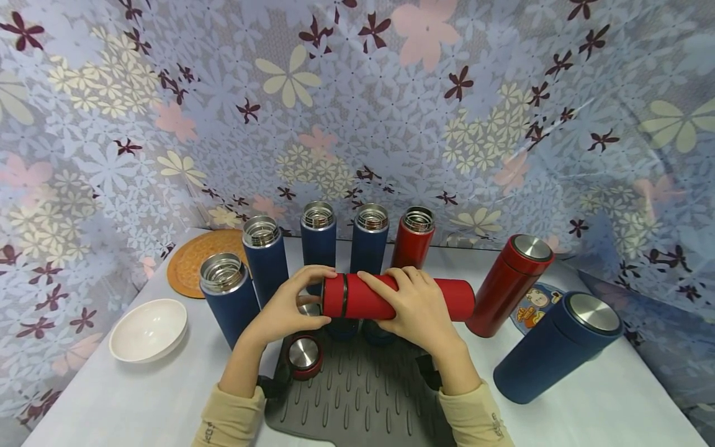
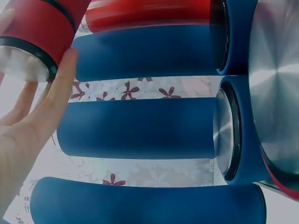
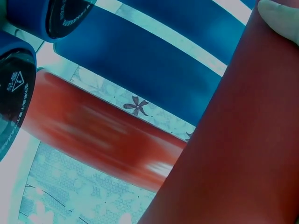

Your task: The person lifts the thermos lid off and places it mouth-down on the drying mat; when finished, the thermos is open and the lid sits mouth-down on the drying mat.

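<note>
A red thermos flask (image 1: 457,299) is held up sideways over the dark grey tray (image 1: 357,406), its lid end to the left. My right hand (image 1: 416,304) grips its body, and the thumb shows at the upper right of the right wrist view. With thumb and fingers, my left hand (image 1: 279,310) holds the lid (image 1: 333,297) below the black ring; the lid's metal top (image 2: 23,65) faces the palm. Beneath my hands a loose red-rimmed lid (image 1: 304,354) sits on the tray. Blue lids there are partly hidden by my hands.
Lidless blue flasks (image 1: 229,298) and a lidless red flask (image 1: 412,242) stand at the back and left. A lidded red flask (image 1: 503,292) and a lidded blue flask (image 1: 550,354) stand at right. A white bowl (image 1: 148,332) and round orange mat (image 1: 184,264) lie left.
</note>
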Tool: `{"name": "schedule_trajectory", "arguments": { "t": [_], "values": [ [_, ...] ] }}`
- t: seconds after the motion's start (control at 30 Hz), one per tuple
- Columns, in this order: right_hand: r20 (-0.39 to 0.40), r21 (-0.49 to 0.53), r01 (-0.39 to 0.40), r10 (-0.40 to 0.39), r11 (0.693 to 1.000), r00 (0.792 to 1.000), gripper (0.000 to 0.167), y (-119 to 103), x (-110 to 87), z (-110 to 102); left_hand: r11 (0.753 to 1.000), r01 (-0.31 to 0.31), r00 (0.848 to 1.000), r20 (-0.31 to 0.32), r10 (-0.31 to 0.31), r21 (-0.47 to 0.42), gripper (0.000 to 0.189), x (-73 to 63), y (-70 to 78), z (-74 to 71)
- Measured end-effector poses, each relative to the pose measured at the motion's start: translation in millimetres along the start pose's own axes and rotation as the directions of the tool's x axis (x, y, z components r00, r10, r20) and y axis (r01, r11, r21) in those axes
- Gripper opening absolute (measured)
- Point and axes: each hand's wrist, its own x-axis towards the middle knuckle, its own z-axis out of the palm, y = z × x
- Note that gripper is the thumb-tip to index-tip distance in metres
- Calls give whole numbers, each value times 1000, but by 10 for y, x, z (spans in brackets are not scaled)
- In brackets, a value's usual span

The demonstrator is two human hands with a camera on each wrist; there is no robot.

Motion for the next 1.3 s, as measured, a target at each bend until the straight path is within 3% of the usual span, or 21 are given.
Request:
{"name": "schedule_trajectory", "arguments": {
  "t": [0.13, 0.27, 0.4, 0.5, 0.6, 0.77, 0.9, 1.07, 1.3],
  "values": [
    [-7, 1, 6, -6, 1000, 1000, 86, 1, 2, -3, 996, 85, 996, -8, -85, -12, 62, -4, 2, -9],
    [3, 7, 8, -8, 1000, 1000, 87, -9, 6, -11, 980, 201, 979, -14, -201, -12, 59, -1, 2, -22],
    [15, 8, 9, -9, 1000, 1000, 86, -22, 10, -16, 969, 244, 970, -34, -243, 42, 50, 13, -8, -24],
    [15, 10, 12, -12, 1000, 1000, 85, -26, 9, -16, 966, 250, 968, -37, -248, 63, 47, 17, -14, -17],
    [14, 8, 11, -12, 1000, 1000, 85, -21, 6, -17, 974, 224, 975, -20, -223, 34, 59, 11, -15, -9],
    [5, -4, 5, -5, 1000, 1000, 86, 6, -1, -25, 997, 69, 997, 21, -69, -19, 90, -1, -13, 9],
    [-5, -1, 9, -9, 1000, 1000, 85, 13, 0, -26, 1000, -3, 1000, 27, 4, -22, 82, 0, -16, 24],
    [-13, 8, 11, -10, 1000, 1000, 86, 5, 0, -28, 999, 36, 999, -5, -36, 5, 69, -9, -10, 18],
    [-13, 18, 8, -8, 1000, 1000, 87, -4, -2, -33, 989, 150, 989, -9, -150, -9, 60, -15, 23, 5]
  ]
}}
